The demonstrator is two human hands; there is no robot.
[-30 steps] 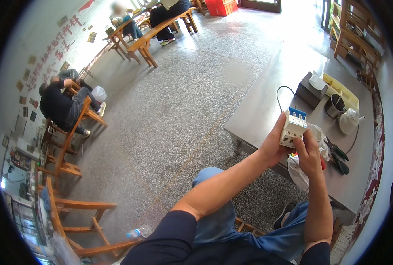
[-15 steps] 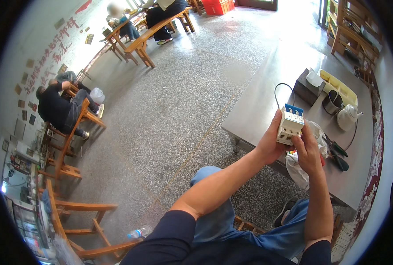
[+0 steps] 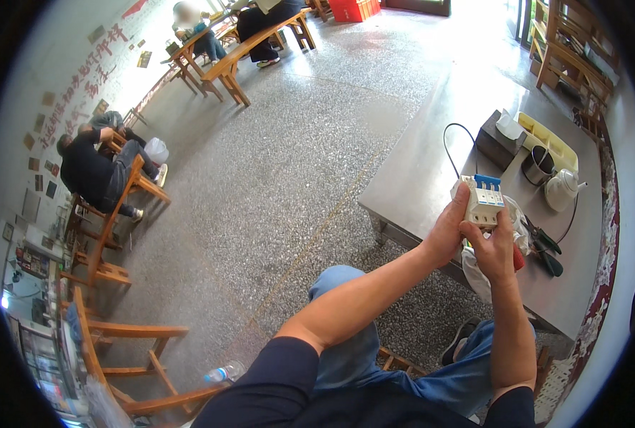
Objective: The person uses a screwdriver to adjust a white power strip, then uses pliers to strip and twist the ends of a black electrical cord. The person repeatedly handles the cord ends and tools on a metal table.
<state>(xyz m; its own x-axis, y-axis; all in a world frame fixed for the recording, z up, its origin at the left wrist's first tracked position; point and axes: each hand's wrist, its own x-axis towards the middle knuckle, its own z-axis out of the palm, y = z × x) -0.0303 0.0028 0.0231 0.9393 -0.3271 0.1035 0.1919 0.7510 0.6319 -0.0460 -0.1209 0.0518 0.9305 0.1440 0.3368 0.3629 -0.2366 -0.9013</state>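
Note:
My left hand (image 3: 451, 230) and my right hand (image 3: 494, 248) grip a white circuit breaker (image 3: 484, 201) with blue switches, held over the steel table's near edge. My left thumb lies along its side; my right thumb is at its lower left. A black cable (image 3: 447, 134) loops behind it. White cloth (image 3: 476, 279), a red item (image 3: 518, 258) and dark green-handled pliers (image 3: 549, 258) are beside my hands on the table (image 3: 403, 200). Behind them are a white kettle (image 3: 561, 192), a metal cup (image 3: 536, 165), a dark box (image 3: 496, 143) and a cream tray (image 3: 553, 143).
A wooden chair (image 3: 132, 328) and water bottle (image 3: 223, 373) are at lower left. People (image 3: 92, 171) sit along the left wall; others (image 3: 260, 43) sit at a bench (image 3: 239, 60). A red crate (image 3: 354, 11) is at the back; wooden furniture (image 3: 574, 50) stands at right.
The breaker has shifted slightly right and been turned in my hands, its blue switches now angled differently. My right thumb has moved left along its lower edge.

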